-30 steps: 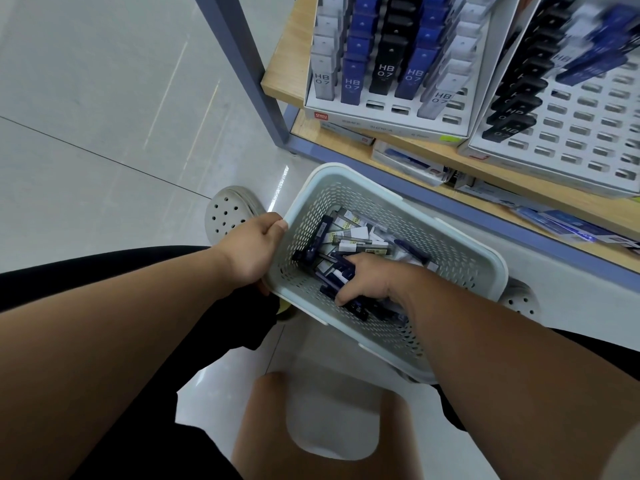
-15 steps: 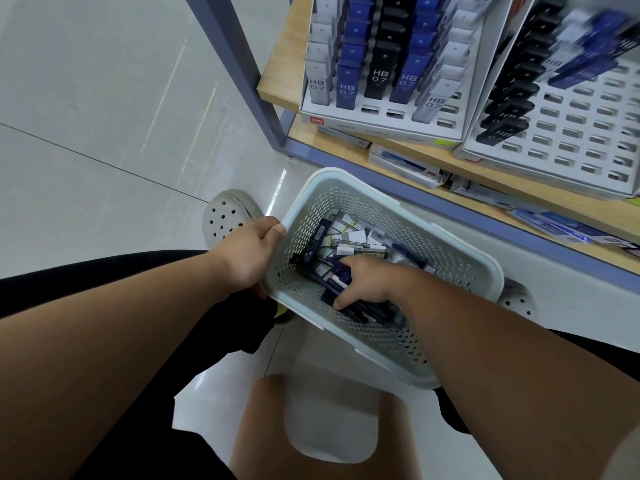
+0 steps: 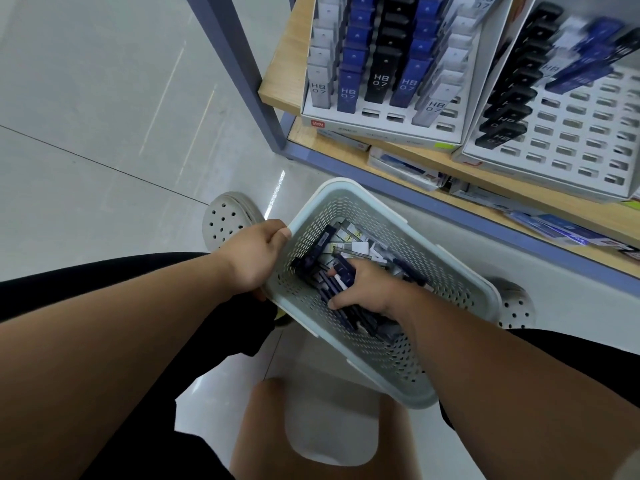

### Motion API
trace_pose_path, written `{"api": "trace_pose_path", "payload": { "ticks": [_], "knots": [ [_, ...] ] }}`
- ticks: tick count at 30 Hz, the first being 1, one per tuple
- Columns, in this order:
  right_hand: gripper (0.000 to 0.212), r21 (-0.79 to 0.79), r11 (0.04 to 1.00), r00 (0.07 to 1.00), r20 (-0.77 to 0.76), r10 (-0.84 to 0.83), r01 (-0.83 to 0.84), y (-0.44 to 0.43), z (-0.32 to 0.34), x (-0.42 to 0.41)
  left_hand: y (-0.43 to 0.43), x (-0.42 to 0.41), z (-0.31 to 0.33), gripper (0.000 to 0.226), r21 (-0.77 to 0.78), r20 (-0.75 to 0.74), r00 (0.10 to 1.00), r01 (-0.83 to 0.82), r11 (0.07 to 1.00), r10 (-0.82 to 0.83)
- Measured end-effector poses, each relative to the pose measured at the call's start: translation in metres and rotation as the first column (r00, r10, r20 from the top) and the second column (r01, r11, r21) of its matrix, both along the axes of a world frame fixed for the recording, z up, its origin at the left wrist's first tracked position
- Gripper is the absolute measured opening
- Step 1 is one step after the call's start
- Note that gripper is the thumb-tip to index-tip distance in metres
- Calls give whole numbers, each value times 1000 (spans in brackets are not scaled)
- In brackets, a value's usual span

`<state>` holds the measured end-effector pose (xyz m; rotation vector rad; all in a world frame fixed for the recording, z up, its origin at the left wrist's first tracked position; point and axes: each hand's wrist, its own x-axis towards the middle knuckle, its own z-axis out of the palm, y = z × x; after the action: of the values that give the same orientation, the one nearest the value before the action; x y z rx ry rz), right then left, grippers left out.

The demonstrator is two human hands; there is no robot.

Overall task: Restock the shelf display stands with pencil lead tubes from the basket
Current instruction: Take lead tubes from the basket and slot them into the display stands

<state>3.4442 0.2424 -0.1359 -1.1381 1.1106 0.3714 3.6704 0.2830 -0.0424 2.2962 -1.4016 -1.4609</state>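
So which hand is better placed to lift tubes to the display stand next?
Right. The right hand is inside the basket, fingers curled round dark blue pencil lead tubes; the left hand grips the basket's rim, likely steadying it.

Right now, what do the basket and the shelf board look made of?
Basket: looks like moulded plastic, pale and matte, going by the even rows of holes and the smooth rounded rim. Shelf board: tan with a wood grain and a matte finish. It could be solid wood or laminate, I cannot tell which.
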Motion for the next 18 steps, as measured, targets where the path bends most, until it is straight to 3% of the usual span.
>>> {"api": "trace_pose_path", "payload": {
  "ticks": [6,8,10,13,15,18],
  "knots": [
    [50,-2,982,976,115,-185,187,-13,27,5,-3,3,0,31,69,-24,1000,-14,998,16],
    [54,-13,970,960,146,-239,244,-14,39,6,-8,4,3,26,82,34,999,24,996,-27],
    [53,-6,955,941,178,-289,295,-15,53,5,-15,5,10,17,22,155,986,60,998,-63],
    [51,3,945,921,222,-319,326,-15,78,1,-23,2,30,20,-146,259,966,15,989,24],
    [52,-9,933,903,256,-346,360,-16,98,-3,-27,-5,48,29,-180,116,981,-134,974,156],
    [46,-31,903,861,318,-397,428,-21,131,-11,-26,-25,79,40,99,-318,897,-291,952,307]
  ]
}}
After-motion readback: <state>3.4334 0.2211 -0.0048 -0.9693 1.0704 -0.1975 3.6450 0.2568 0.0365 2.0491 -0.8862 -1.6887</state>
